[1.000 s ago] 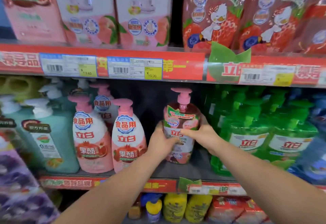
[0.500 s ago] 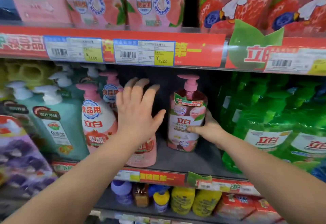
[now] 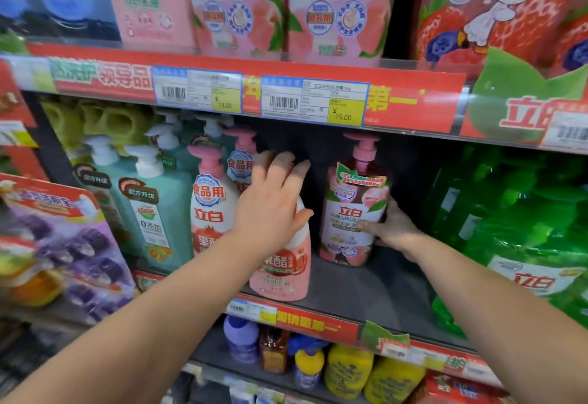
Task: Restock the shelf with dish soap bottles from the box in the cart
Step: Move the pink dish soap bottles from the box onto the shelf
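A pink pump bottle of dish soap with a peach label stands upright toward the back of the middle shelf. My right hand grips its right side, thumb across the label. My left hand lies with fingers spread over the top of a pink-and-white soap bottle at the shelf's front edge, hiding its pump. Another pink-and-white bottle stands just left of it. The box and the cart are out of view.
Teal pump bottles fill the shelf's left part, green bottles the right. Refill pouches hang above the red price rail. Small bottles line the shelf below. A purple pack juts out at left.
My left hand let go of the peach-label bottle and moved left and up onto the pink-and-white bottle. My right hand stays on the peach-label bottle, which stands farther back.
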